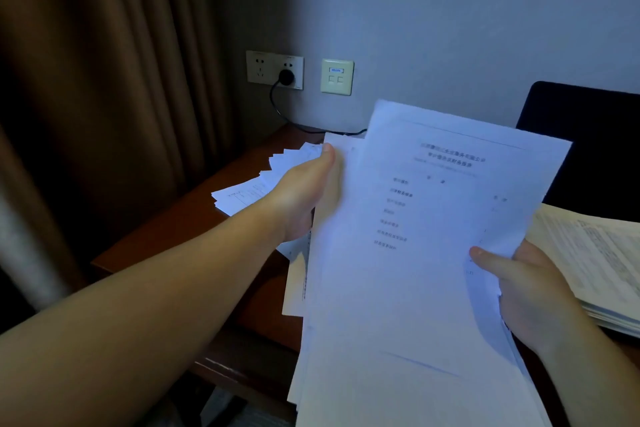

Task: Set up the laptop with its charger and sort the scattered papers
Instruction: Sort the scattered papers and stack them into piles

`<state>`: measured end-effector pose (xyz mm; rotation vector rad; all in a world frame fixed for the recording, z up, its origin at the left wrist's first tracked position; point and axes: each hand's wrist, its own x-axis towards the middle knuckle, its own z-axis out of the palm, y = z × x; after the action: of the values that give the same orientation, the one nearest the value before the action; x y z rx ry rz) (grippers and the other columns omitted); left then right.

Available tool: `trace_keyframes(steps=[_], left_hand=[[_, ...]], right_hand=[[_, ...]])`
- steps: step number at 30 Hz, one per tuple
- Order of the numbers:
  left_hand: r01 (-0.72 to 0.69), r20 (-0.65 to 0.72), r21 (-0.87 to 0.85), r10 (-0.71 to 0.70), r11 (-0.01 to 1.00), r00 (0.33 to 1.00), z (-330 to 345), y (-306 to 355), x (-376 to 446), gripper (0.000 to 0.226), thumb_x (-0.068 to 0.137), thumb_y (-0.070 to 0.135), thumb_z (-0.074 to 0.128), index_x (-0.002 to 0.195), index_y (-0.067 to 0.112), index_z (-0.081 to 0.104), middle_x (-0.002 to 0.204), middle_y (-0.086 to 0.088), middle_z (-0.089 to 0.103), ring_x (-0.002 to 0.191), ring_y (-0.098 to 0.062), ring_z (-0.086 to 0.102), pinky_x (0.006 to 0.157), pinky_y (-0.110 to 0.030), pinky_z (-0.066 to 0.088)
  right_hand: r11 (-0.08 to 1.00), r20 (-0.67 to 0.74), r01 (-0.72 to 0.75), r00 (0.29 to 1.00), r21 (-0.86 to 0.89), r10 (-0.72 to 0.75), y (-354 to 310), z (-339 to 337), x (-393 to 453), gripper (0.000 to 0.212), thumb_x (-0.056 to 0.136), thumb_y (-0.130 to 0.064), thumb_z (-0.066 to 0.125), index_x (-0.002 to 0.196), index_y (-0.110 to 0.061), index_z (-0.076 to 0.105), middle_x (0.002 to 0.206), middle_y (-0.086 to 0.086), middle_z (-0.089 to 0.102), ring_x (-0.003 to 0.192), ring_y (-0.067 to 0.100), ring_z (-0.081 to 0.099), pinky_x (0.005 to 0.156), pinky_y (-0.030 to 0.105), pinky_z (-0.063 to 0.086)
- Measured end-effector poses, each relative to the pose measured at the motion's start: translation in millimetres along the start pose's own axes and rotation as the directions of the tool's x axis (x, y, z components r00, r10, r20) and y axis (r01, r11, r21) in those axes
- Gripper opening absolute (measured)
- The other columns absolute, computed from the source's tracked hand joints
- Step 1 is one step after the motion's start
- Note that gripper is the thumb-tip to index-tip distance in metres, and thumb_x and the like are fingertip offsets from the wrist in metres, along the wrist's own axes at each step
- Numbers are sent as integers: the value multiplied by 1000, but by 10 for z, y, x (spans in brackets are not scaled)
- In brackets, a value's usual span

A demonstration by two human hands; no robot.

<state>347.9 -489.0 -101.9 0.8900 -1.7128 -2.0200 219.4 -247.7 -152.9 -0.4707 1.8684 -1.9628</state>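
Observation:
I hold a sheaf of white printed papers above the desk, tilted toward me. My left hand grips its left edge, thumb on top near the upper corner. My right hand pinches the lower right side, thumb pressed on the top sheet. More loose papers lie fanned on the dark wooden desk behind my left hand. A black charger plug sits in the wall socket, and its cable runs down to the desk behind the papers. The open laptop's dark screen stands at the right.
A thick stack of yellowish printed pages lies at the right, in front of the laptop screen. A double wall socket and a network plate are on the wall. Brown curtains hang at the left, beside the desk edge.

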Motion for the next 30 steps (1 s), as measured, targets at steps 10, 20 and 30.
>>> trace_keyframes(steps=[10, 20, 30], left_hand=[[-9, -286, -146, -33, 989, 958, -242, -166, -137, 61, 109, 56, 26, 111, 17, 74, 129, -5, 64, 126, -30, 55, 109, -50, 44], [177, -109, -253, -209, 951, 972, -271, -234, -201, 21, 100, 6, 59, 119, 10, 66, 107, -17, 76, 93, -33, 74, 74, -42, 63], [193, -3, -233, -199, 953, 980, -227, -416, -225, 34, 107, 1, 40, 105, 22, 67, 119, -12, 74, 110, -33, 71, 97, -52, 56]], right_hand=[[896, -35, 72, 995, -437, -97, 147, 50, 21, 33, 97, -8, 58, 109, -36, 69, 110, -15, 73, 104, 19, 67, 96, 45, 51], [929, -130, 87, 981, -360, -142, 151, 72, 36, 35, 95, -1, 58, 97, -34, 69, 100, -16, 72, 95, 19, 66, 89, 40, 48], [967, -280, 119, 943, -225, -181, 175, 43, 77, 39, 93, -2, 61, 119, -31, 64, 106, -21, 69, 102, 16, 65, 92, 36, 45]])
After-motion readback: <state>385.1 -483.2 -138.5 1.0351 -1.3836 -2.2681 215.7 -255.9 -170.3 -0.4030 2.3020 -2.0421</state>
